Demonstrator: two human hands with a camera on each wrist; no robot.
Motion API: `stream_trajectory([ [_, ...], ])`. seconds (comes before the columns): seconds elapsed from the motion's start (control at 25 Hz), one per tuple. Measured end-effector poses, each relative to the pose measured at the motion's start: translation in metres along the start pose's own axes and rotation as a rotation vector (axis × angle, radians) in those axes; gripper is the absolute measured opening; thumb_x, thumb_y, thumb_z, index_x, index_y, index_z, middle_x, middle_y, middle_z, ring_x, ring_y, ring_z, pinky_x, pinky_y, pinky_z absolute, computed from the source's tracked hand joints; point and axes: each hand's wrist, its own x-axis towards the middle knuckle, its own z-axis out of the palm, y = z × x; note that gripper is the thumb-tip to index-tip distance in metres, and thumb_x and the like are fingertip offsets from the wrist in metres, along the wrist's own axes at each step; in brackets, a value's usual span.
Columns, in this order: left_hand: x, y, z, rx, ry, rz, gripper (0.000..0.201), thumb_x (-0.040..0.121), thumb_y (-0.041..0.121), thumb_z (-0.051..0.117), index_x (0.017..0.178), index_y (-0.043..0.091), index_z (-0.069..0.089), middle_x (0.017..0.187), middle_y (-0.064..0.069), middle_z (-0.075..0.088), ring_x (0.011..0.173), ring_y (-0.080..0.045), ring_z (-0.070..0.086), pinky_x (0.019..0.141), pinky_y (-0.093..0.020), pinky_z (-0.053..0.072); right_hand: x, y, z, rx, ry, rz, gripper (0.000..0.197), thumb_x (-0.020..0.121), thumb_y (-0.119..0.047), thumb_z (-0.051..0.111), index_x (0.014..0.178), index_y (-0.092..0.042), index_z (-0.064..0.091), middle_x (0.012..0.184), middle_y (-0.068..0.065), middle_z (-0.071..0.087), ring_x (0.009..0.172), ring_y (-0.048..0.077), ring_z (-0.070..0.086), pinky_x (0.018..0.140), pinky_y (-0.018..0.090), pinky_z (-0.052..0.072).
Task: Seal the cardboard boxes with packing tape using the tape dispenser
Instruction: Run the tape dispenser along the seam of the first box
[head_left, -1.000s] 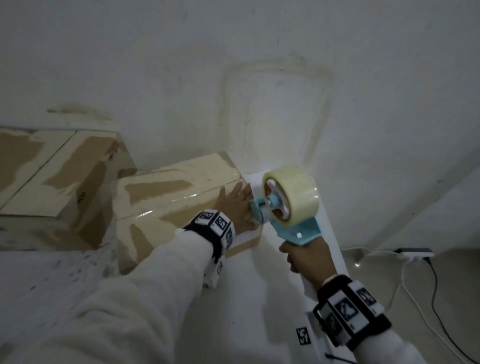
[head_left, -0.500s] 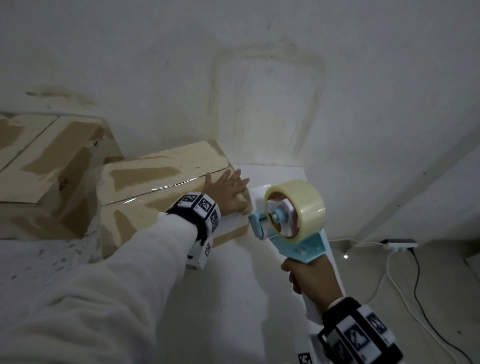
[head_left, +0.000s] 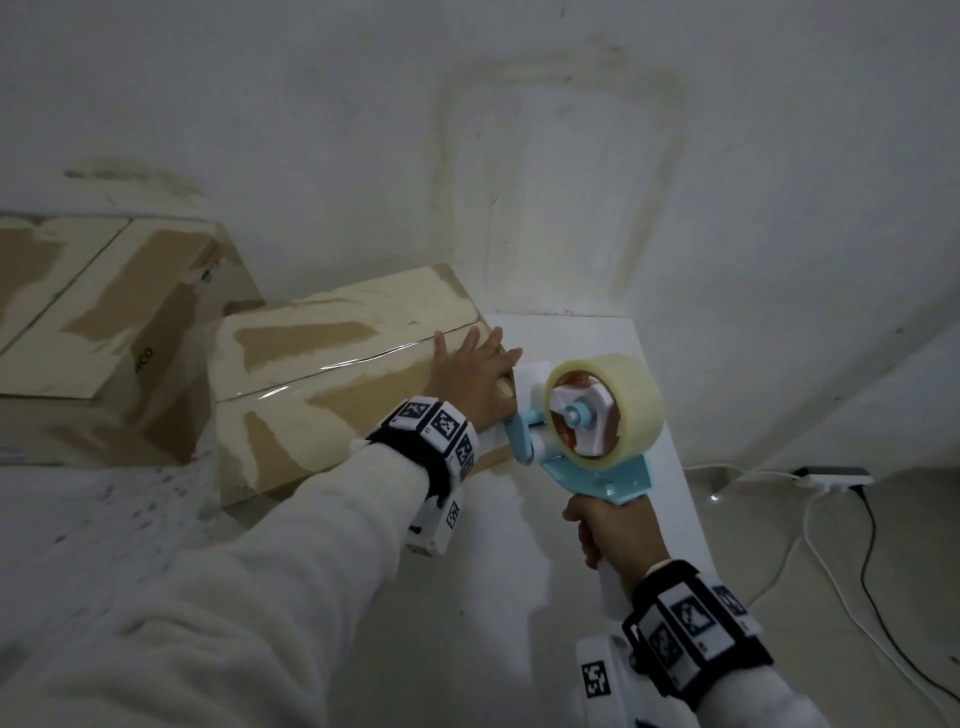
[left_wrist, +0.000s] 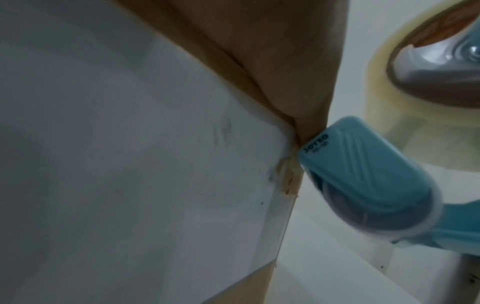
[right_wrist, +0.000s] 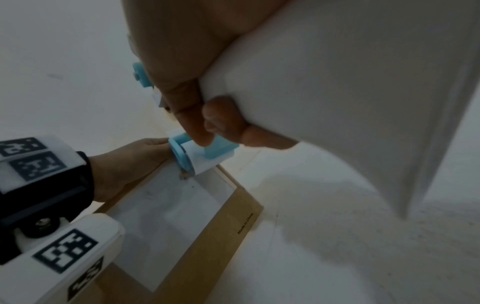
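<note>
A cardboard box (head_left: 322, 374) lies on the white table, with shiny tape along its top seam. My left hand (head_left: 467, 379) rests flat on the box's right end, fingers straight. My right hand (head_left: 618, 530) grips the handle of a light blue tape dispenser (head_left: 597, 467) that carries a roll of clear tape (head_left: 618, 405). The dispenser's head (left_wrist: 363, 181) touches the box's right end (left_wrist: 293, 164), just below my left palm. In the right wrist view my fingers (right_wrist: 200, 115) curl round the white handle, and the roller (right_wrist: 192, 158) sits on the box's end face (right_wrist: 176, 216).
A second, larger cardboard box (head_left: 88, 322) stands at the left against the wall. The table's right edge (head_left: 670, 441) drops to the floor, where a white power strip (head_left: 836, 475) and cables (head_left: 831, 545) lie. The wall stands close behind.
The dispenser came down from the box's top edge and a little away from it, then back against the box's right end. My left hand stayed flat on the box.
</note>
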Motion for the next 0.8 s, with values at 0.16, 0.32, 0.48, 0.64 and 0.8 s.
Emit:
stream_trajectory([
  [0.16, -0.002, 0.000, 0.000, 0.005, -0.018, -0.005, 0.067, 0.087, 0.050, 0.050, 0.146, 0.032, 0.025, 0.159, 0.001, 0.011, 0.147, -0.023, 0.007, 0.113, -0.060, -0.002, 0.007, 0.004, 0.000, 0.036, -0.040, 0.038, 0.030, 0.068, 0.005, 0.060, 0.050, -0.008, 0.041, 0.038, 0.008, 0.040, 0.034, 0.020, 0.032, 0.043, 0.026, 0.029],
  [0.32, -0.001, 0.003, -0.004, 0.008, -0.037, -0.006, 0.068, 0.086, 0.050, 0.050, 0.146, 0.032, 0.024, 0.159, 0.002, 0.011, 0.147, -0.022, 0.007, 0.113, -0.060, -0.003, 0.014, 0.006, 0.003, 0.135, -0.036, 0.100, 0.032, 0.068, 0.008, 0.057, 0.053, -0.011, 0.036, 0.036, 0.004, 0.034, 0.032, 0.018, 0.025, 0.042, 0.023, 0.023],
  [0.48, -0.002, 0.001, -0.006, 0.019, -0.035, 0.013, 0.069, 0.086, 0.057, 0.045, 0.147, 0.030, 0.025, 0.159, 0.001, 0.011, 0.147, -0.022, 0.008, 0.112, -0.061, -0.006, 0.015, 0.018, 0.002, 0.165, -0.026, 0.145, 0.032, 0.068, 0.008, 0.055, 0.055, -0.013, 0.035, 0.038, 0.004, 0.032, 0.031, 0.016, 0.024, 0.041, 0.021, 0.021],
  [0.64, -0.003, 0.003, -0.005, 0.024, -0.028, -0.004, 0.076, 0.085, 0.059, 0.046, 0.148, 0.025, 0.021, 0.159, 0.000, 0.012, 0.146, -0.023, 0.010, 0.113, -0.059, -0.006, 0.015, 0.042, -0.010, 0.107, -0.003, 0.116, 0.030, 0.068, 0.008, 0.056, 0.052, -0.008, 0.038, 0.036, 0.008, 0.035, 0.030, 0.018, 0.028, 0.040, 0.022, 0.025],
  [0.8, -0.004, 0.012, 0.001, 0.023, 0.021, -0.045, 0.086, 0.086, 0.057, 0.045, 0.150, 0.011, 0.009, 0.158, -0.006, 0.014, 0.145, -0.028, 0.013, 0.118, -0.052, 0.003, 0.027, 0.049, -0.028, -0.182, 0.081, -0.053, 0.028, 0.070, 0.002, 0.065, 0.050, -0.007, 0.047, 0.051, 0.014, 0.050, 0.044, 0.023, 0.044, 0.048, 0.030, 0.038],
])
